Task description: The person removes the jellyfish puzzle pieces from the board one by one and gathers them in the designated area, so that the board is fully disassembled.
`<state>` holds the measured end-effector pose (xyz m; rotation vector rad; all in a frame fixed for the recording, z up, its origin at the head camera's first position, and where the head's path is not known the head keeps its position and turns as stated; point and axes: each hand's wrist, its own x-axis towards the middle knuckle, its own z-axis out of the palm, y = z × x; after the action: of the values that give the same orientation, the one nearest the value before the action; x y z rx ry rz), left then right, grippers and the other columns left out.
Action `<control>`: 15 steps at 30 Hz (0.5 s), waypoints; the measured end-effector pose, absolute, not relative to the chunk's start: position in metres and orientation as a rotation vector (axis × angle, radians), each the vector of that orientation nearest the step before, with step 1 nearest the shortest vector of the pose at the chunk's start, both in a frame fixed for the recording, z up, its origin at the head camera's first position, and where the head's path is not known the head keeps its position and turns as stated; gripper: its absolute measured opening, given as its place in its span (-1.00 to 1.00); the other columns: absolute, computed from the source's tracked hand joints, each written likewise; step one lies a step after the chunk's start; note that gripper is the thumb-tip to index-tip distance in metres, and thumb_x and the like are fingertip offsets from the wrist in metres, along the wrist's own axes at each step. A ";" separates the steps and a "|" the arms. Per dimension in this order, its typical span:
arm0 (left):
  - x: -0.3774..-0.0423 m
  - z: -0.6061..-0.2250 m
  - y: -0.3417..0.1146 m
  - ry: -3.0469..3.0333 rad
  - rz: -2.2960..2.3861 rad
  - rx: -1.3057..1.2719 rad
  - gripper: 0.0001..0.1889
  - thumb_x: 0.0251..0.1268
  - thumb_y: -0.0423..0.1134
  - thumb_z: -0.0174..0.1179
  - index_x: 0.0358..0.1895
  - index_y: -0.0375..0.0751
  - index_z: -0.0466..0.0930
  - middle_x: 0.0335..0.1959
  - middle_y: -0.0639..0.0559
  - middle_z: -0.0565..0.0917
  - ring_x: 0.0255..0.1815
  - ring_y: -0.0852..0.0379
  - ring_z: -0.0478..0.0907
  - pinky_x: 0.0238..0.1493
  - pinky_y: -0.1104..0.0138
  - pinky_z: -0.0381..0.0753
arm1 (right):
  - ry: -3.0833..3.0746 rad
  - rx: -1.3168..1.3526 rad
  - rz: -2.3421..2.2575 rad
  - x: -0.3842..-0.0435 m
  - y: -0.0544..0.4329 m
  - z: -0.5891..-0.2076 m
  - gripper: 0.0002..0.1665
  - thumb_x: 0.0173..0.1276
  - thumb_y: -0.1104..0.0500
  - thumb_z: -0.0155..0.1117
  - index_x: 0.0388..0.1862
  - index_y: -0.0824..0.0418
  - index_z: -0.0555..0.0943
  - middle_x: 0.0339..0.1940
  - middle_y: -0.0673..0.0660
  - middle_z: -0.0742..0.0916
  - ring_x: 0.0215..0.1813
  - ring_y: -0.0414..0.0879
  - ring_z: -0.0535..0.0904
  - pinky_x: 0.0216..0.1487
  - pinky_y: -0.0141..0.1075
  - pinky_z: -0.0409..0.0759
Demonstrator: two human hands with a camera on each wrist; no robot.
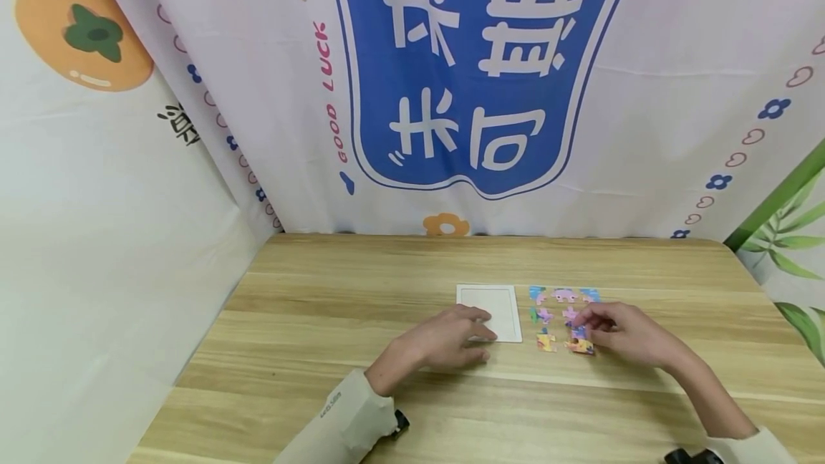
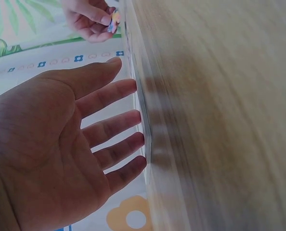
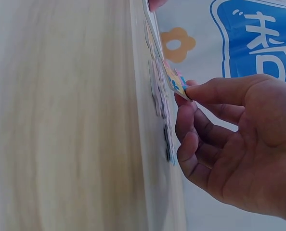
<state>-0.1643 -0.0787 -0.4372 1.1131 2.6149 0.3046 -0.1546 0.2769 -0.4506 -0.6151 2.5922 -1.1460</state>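
My right hand (image 1: 630, 335) pinches a jigsaw puzzle piece (image 3: 174, 82) between thumb and fingers. Yellow and blue print shows on this piece, which is tilted up off the table in the right wrist view. Other loose puzzle pieces (image 1: 546, 341) lie beside and beyond that hand, in pink, blue, green and yellow. Left of them is a white puzzle frame (image 1: 518, 321) with a plain inner panel. Over its near left part lies my left hand (image 1: 451, 339), fingers spread. In the left wrist view its fingertips (image 2: 138, 116) are at the frame's edge, and nothing is gripped.
All of this lies on a wood-grain table (image 1: 309, 321). A white printed cloth (image 1: 290, 127) with a blue sign hangs behind its back edge, and another cloth (image 1: 116, 199) hangs at the left. Leaf-patterned cloth (image 1: 793, 235) is at the right.
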 end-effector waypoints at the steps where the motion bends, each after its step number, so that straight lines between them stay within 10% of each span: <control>1: -0.164 -0.437 -0.079 2.616 0.304 1.113 -0.61 0.60 0.01 0.28 0.37 0.10 0.71 0.60 0.06 0.49 0.66 0.06 0.38 0.71 0.12 0.32 | 2.593 -0.609 -1.140 -0.154 0.279 -0.451 -0.81 0.47 0.34 0.33 0.01 0.27 0.74 -0.15 0.06 0.74 -0.16 -0.35 0.56 -0.17 -0.42 0.66; 15: -0.164 -0.437 -0.079 2.611 0.311 1.107 -0.61 0.60 0.02 0.27 0.37 0.10 0.70 0.61 0.07 0.48 0.67 0.06 0.36 0.72 0.12 0.31 | 2.648 -0.633 -1.111 -0.145 0.308 -0.454 -0.82 0.52 0.33 0.32 0.03 0.24 0.74 -0.14 0.05 0.75 -0.17 -0.42 0.55 -0.19 -0.43 0.65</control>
<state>-0.1644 -0.0793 -0.4367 1.1068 2.6108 0.3111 -0.1453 0.3077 -0.4540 -0.6326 2.6485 -1.1107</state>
